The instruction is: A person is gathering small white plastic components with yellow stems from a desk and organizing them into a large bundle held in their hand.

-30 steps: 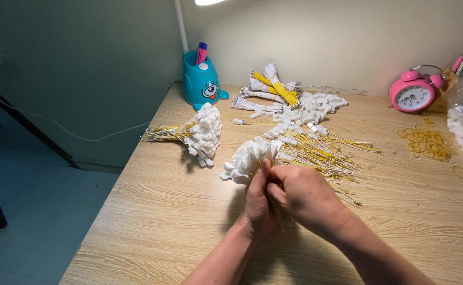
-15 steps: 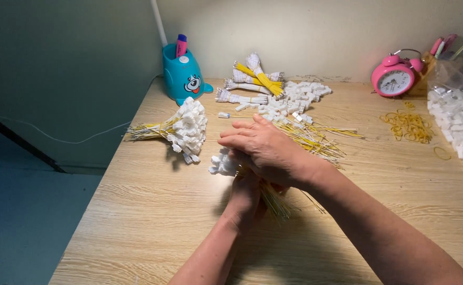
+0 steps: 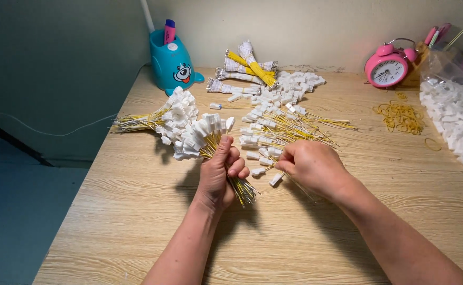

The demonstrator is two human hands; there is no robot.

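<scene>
My left hand (image 3: 218, 174) grips a bunch of yellow wires with white plugs (image 3: 207, 134) around its middle, plug ends up and away from me, bare wire ends sticking out below the fist. My right hand (image 3: 308, 166) is closed over loose yellow wires at the near edge of a scattered pile of wired plugs (image 3: 273, 129); a single white plug (image 3: 276, 180) hangs just under its fingers. Another finished bunch (image 3: 160, 119) lies on the wooden desk (image 3: 136, 211) to the left, touching the held one.
At the back stand a blue pen holder (image 3: 171, 63), tied bundles (image 3: 244, 71) and loose white plugs (image 3: 297, 84). A pink alarm clock (image 3: 387, 68), yellow rubber bands (image 3: 400, 116) and a clear bag of white plugs (image 3: 456, 113) are at the right. The desk's left edge drops to the floor.
My right hand came off the bunch and dropped to the loose wires on the right. The left hand lifted the bunch and swung it left, next to the lying bunch. The view shifted.
</scene>
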